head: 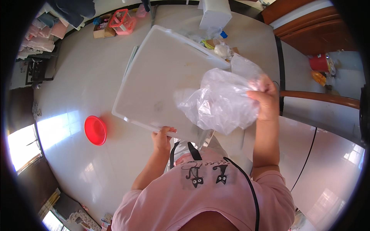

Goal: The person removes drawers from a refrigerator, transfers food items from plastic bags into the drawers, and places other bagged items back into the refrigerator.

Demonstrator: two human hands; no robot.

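Observation:
My left hand (163, 137) grips the near edge of a large, pale plastic lid or panel (147, 83), which is tilted in front of me. A few faint stains mark its surface. In my right hand (266, 98) is a crumpled clear plastic bag (219, 98), bunched at its top between thumb and fingers. The bag hangs over the right part of the panel and hides that area. What lies beneath the panel is mostly covered.
A red plastic basin (95, 130) sits on the tiled floor (66, 95) to the left. Beyond the panel are clear bags and small items (222, 50), a white cabinet (215, 14) and a pink basket (122, 21). At the right stands a glossy pale surface (315, 161).

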